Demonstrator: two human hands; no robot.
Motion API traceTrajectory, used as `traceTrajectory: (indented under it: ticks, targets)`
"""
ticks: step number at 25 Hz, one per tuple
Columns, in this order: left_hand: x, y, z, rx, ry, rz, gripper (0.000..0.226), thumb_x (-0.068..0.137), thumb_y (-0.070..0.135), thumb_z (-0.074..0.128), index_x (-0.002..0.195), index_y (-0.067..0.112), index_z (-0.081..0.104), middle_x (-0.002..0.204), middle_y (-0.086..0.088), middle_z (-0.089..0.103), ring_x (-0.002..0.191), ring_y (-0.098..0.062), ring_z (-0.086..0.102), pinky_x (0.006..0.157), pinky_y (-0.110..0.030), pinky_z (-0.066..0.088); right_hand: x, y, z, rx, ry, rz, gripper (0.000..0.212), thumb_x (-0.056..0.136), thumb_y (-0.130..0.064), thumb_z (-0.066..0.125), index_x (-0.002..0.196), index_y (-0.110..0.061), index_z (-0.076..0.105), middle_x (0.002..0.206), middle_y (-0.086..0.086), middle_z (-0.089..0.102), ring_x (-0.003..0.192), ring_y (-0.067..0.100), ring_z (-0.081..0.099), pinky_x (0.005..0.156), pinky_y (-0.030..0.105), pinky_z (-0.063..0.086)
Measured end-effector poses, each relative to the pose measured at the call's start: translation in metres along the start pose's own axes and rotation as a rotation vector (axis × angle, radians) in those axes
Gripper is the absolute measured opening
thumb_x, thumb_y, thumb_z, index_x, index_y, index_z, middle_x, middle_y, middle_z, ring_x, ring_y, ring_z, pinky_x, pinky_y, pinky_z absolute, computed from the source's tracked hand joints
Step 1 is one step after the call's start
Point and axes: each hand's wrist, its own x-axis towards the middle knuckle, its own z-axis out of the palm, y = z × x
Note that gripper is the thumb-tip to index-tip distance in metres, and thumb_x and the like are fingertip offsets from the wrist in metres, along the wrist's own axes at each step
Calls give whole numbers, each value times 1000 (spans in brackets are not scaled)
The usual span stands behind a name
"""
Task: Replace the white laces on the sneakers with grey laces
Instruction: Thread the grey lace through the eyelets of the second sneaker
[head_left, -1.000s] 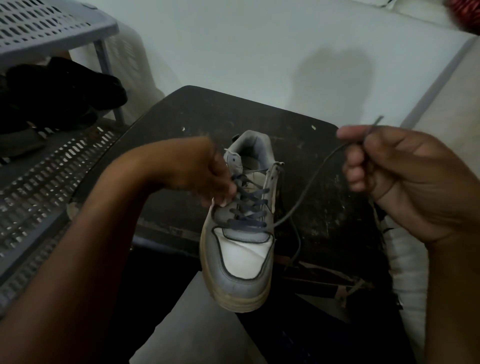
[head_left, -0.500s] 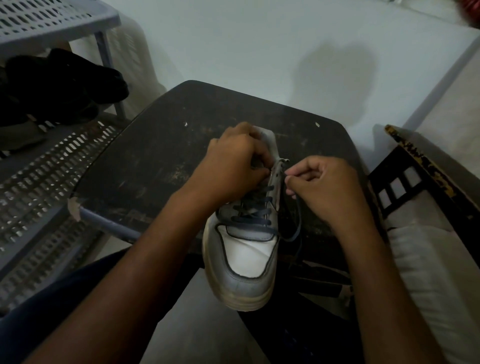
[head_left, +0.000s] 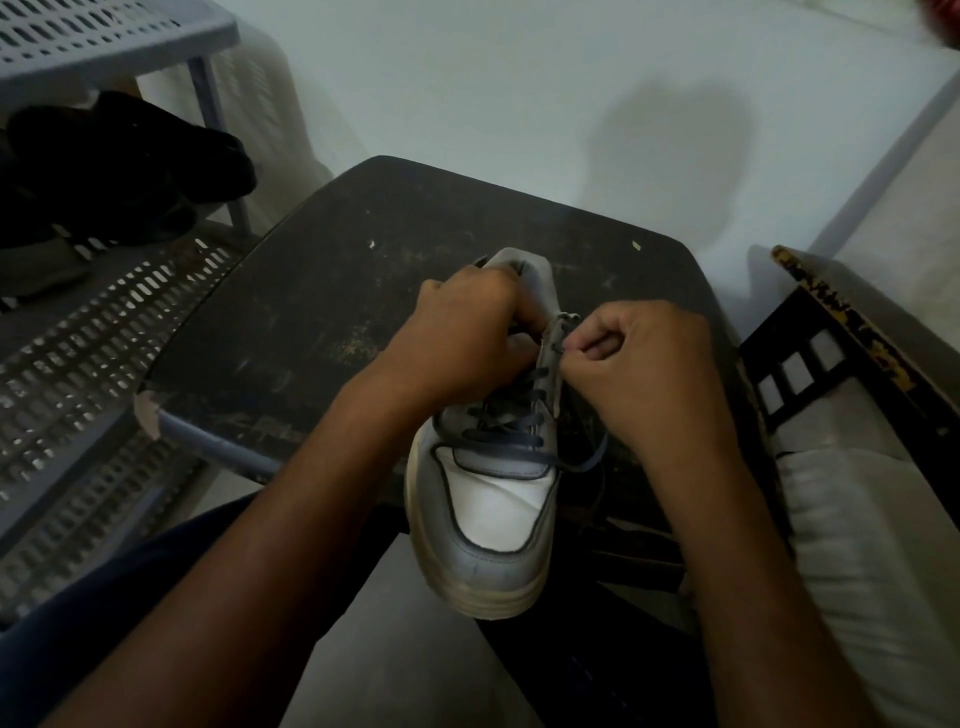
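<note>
A grey and white sneaker (head_left: 488, 514) lies on the near edge of a dark worn table (head_left: 322, 322), toe towards me. A grey lace (head_left: 506, 439) crosses its lower eyelets, and a loose loop of it hangs at the shoe's right side. My left hand (head_left: 467, 338) grips the left side of the sneaker's collar, fingers curled over the tongue. At the top right eyelet, my right hand (head_left: 644, 364) pinches the lace end between thumb and forefinger. The upper eyelets are hidden behind my hands.
A grey perforated plastic rack (head_left: 88, 332) stands at the left with dark shoes (head_left: 119, 166) on its shelf. A black and yellow frame (head_left: 841, 338) and white cloth (head_left: 862, 545) lie at the right. The pale floor stretches beyond the table.
My right hand came in from the far right, where it held the lace pulled out taut, to the top right eyelet. My left hand shifted up from the eyelets to the sneaker's collar.
</note>
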Motion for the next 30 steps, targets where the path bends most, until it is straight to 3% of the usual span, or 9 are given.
traceTrajectory:
  ticks: [7, 10, 13, 17, 19, 21, 23, 27, 30]
  targets:
    - [0, -7, 5, -89, 41, 20, 9, 79, 34, 68, 71, 35, 65, 101, 7, 61, 100, -19, 58, 91, -55, 47, 1, 7, 9, 37, -33, -143, 23, 89, -19, 64, 109, -30, 63, 88, -8, 54, 73, -4, 52, 60, 4, 36]
    - [-2, -10, 8, -160, 124, 42, 19, 72, 42, 63, 67, 25, 69, 103, 1, 61, 92, -13, 59, 80, -30, 49, 3, 13, 16, -24, -61, -186, 12, 95, -27, 54, 102, -26, 65, 95, -4, 40, 78, 1, 44, 61, 5, 30]
    - [-3, -9, -8, -339, 321, -110, 4, 81, 13, 69, 79, 12, 67, 98, -1, 64, 84, -5, 62, 71, -15, 48, 6, 21, 18, -20, -15, -221, 9, 94, -28, 56, 93, -23, 64, 94, -3, 40, 87, 11, 45, 67, 10, 30]
    - [-12, -30, -61, -710, 711, -246, 24, 88, 7, 51, 70, 16, 64, 82, -1, 69, 79, -10, 68, 74, -24, 56, 9, 27, 18, -27, 49, -247, 8, 90, -29, 59, 88, -25, 66, 97, -2, 45, 96, 16, 47, 75, 13, 35]
    - [-20, -32, -76, -744, 537, -205, 26, 89, 3, 51, 70, 15, 64, 79, -2, 70, 77, -14, 69, 71, -27, 56, 9, 19, 17, 101, 93, -255, 11, 89, -24, 61, 97, -27, 68, 102, -4, 52, 100, 14, 53, 83, 16, 41]
    - [-20, -23, -74, -519, 192, -104, 17, 89, 3, 59, 75, 8, 67, 74, -4, 70, 67, -9, 64, 65, -22, 53, 6, 4, 14, 335, 107, -272, 21, 91, -21, 60, 110, -27, 66, 105, -6, 61, 101, 7, 59, 87, 21, 47]
    - [-16, -11, -66, -409, 6, -7, 8, 83, 12, 70, 78, 6, 72, 71, -7, 71, 64, -10, 63, 64, -23, 52, 2, -10, 9, 480, 90, -295, 19, 91, -18, 62, 109, -23, 68, 97, -9, 69, 93, 4, 65, 83, 22, 52]
    - [-11, -7, -57, -424, 7, 8, 6, 80, 18, 76, 79, 12, 76, 71, -3, 73, 63, -8, 64, 63, -24, 52, 0, -17, 8, 481, 97, -282, 16, 84, -13, 70, 94, -25, 71, 83, -15, 69, 79, 1, 67, 74, 19, 53]
    - [-12, -19, -54, -417, 97, -167, 6, 86, 16, 72, 81, 18, 75, 70, 2, 73, 60, -4, 66, 57, -17, 51, 4, -9, 13, 348, 110, -177, 17, 83, -14, 73, 90, -28, 71, 85, -15, 67, 79, -5, 63, 71, 4, 45]
